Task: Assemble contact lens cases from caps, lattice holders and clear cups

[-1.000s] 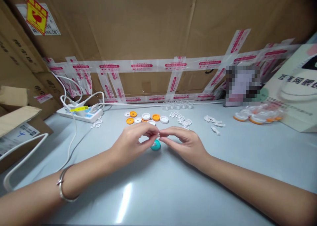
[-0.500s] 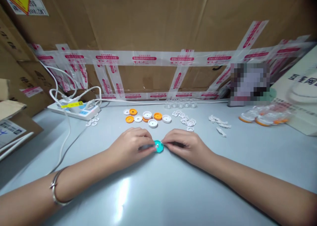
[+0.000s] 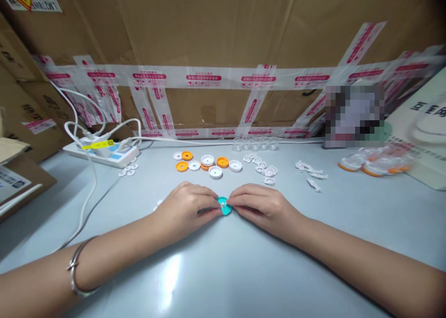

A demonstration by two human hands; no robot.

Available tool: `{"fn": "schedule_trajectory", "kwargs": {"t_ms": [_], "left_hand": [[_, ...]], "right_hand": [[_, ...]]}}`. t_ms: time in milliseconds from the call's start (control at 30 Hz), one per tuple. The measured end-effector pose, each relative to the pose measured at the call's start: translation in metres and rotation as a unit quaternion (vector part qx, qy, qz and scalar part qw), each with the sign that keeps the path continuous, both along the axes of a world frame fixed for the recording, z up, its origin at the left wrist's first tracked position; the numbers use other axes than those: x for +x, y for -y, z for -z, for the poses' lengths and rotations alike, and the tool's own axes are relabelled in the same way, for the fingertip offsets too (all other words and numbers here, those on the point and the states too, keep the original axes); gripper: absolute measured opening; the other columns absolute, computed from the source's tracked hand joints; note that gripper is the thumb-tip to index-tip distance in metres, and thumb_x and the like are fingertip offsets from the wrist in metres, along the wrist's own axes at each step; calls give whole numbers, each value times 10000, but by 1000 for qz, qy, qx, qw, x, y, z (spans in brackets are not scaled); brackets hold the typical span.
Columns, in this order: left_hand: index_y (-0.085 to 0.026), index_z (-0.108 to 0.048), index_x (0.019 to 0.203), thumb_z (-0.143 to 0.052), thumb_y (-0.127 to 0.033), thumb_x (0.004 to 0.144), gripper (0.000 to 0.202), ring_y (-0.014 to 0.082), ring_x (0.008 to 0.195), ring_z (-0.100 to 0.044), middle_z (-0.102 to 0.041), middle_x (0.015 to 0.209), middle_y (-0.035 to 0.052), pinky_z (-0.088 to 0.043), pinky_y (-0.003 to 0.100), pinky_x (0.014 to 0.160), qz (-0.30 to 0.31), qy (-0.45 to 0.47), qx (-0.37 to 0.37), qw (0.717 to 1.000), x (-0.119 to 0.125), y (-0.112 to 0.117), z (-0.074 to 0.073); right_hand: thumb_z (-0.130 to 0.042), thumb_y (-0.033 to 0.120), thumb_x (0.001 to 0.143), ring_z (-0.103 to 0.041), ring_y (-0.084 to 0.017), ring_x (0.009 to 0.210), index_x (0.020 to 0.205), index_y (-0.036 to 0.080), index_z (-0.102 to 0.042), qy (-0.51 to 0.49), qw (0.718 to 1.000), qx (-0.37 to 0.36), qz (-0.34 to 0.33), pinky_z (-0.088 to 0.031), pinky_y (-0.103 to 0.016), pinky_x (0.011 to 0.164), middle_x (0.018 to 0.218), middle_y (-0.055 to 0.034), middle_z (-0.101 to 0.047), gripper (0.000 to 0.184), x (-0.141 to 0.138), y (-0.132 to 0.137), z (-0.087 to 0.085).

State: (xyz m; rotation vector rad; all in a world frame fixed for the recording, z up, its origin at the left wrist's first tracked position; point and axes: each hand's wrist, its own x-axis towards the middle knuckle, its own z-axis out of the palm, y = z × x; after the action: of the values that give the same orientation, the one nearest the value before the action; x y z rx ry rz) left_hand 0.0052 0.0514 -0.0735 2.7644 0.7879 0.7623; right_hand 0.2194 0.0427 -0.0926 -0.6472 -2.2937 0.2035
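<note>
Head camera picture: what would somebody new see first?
Probably the bright teal disc, near the middle, between the left hand and the right hand. Behind it, orange and white round pieces sit grouped on the table. A big cardboard box with pink-and-white tape fills the back.
</note>
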Motion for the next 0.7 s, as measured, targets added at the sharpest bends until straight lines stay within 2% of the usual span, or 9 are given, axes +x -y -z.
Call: {"fn": "schedule_trajectory", "kwargs": {"t_ms": [267, 700], "left_hand": [[-190, -705, 819, -556, -250, 847, 164, 144, 769, -669, -726, 875, 21, -451, 252, 698, -4, -14, 9, 1000, 0, -1, 4], [-178, -700, 824, -538, -246, 853, 178, 151, 766, -666, -722, 871, 41, -480, 252, 699, 8, -17, 9, 1000, -1, -1, 3]], "right_hand": [[-502, 93, 837, -609, -133, 778, 925, 158, -630, 26, 999, -17, -12, -524, -243, 685, 853, -72, -666, 169, -1, 1, -3], [-469, 118, 864, -606, -130, 813, 945, 170, -624, 40, 998, -46, -18, -525, -244, 713, 882, -74, -647, 182, 0, 1, -3]]}}
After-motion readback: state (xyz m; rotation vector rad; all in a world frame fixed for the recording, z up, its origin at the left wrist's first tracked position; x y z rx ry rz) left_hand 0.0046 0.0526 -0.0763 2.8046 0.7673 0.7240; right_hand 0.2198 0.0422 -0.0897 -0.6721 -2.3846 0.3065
